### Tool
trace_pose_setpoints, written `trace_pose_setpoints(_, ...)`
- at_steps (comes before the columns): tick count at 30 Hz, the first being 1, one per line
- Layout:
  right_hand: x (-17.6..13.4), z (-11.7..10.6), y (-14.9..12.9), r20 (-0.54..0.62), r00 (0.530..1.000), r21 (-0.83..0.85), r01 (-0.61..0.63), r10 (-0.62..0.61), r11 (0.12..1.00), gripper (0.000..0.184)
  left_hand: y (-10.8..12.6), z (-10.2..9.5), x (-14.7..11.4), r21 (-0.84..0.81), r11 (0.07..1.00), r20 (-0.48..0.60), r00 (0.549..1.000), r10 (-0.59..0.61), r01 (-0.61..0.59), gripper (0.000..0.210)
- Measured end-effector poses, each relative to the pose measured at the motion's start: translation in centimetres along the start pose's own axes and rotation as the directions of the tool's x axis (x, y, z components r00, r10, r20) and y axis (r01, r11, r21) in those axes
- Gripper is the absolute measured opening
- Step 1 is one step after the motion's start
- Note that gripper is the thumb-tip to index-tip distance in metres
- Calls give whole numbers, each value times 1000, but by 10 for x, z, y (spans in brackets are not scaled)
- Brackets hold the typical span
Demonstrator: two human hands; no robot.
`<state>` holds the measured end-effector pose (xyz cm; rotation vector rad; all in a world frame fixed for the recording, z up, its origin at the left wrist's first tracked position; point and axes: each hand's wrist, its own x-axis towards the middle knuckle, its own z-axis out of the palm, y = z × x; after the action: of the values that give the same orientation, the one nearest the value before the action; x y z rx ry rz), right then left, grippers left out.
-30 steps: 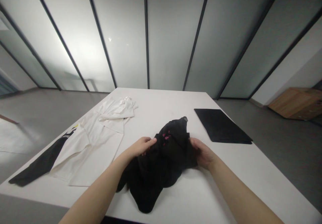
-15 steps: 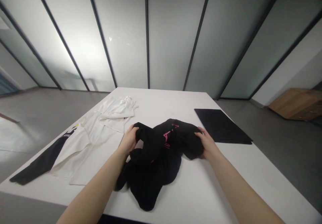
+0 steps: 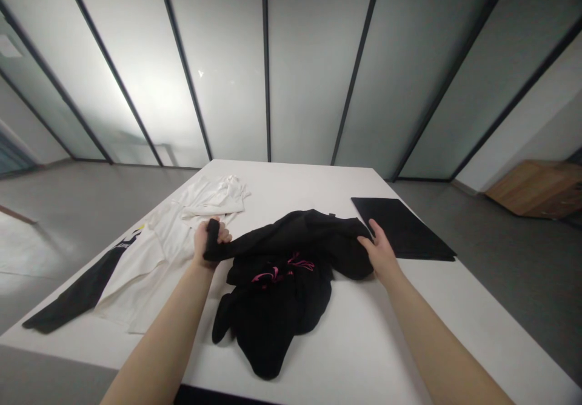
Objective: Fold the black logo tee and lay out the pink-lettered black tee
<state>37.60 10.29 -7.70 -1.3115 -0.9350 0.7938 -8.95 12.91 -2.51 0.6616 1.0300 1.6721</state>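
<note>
Nothing legible anywhere. The black garment [image 3: 282,271] shows pink print [image 3: 279,270] on its crumpled front, but the folds break it up and no letter can be made out. The white garment [image 3: 159,253] carries a small yellow and dark mark [image 3: 131,237] at its edge, too small to read.

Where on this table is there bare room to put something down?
Bare white table lies on the near right, between the black garment and the right edge, and at the far middle beyond it. The left is crowded by the white shirt; the black mat fills the far right.
</note>
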Motion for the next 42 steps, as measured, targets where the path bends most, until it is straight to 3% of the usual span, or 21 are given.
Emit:
trace_pose_setpoints(2,5,-2,7,60,998,-196,-24,36,980,71,-8,1,1,242,967,-109,988,109,-80,10)
trace_pose_setpoints(4,6,-4,9,95,995,-316,-9,41,949,58,-15,5,0,520,827,-139,935,326,-212,24)
trace_pose_setpoints(5,6,-5,9,107,994,-338,6,32,941,53,-17,7,-2,655,696,-80,888,452,-295,29)
trace_pose_setpoints(7,5,-6,4,125,992,-357,47,-2,933,45,-19,11,-7,787,410,135,777,615,-461,32)
trace_pose_setpoints(9,3,-7,-2,119,991,-373,98,-57,923,39,-18,14,-15,781,219,324,679,659,-585,32)
trace_pose_setpoints(11,0,-8,-8,72,992,-371,125,-105,920,38,-18,16,-21,744,128,427,615,663,-656,34)
trace_pose_setpoints(15,-6,-5,-17,-43,991,-276,112,-129,955,41,-21,19,-27,638,55,559,512,652,-768,27)
trace_pose_setpoints(17,-8,-3,-20,-69,987,-207,126,-143,970,41,-25,19,-26,580,69,613,490,620,-812,22)
trace_pose_setpoints(20,-12,0,-22,-94,982,-148,148,-163,978,37,-34,18,-22,535,153,649,520,555,-831,17)
trace_pose_setpoints(23,-13,3,-21,-69,986,-141,143,-154,980,32,-41,16,-18,563,232,643,596,481,-793,13)
trace_pose_setpoints(28,-16,11,-18,34,997,-23,67,-67,997,32,-45,14,-15,615,264,654,668,355,-743,10)
trace_pose_setpoints(32,-22,17,-23,116,992,31,-55,52,998,38,-45,15,-17,671,233,675,710,200,-704,10)
trace_pose_setpoints(35,-30,21,-30,151,976,-17,-154,155,988,46,-43,16,-21,756,165,634,771,58,-633,6)
trace_pose_setpoints(39,-36,24,-36,95,946,-152,-295,311,943,77,-42,17,-22,876,116,471,882,-4,-467,43)
trace_pose_setpoints(42,-37,21,-36,141,915,-287,-328,379,900,67,-45,16,-21,930,28,368,929,-46,-367,62)
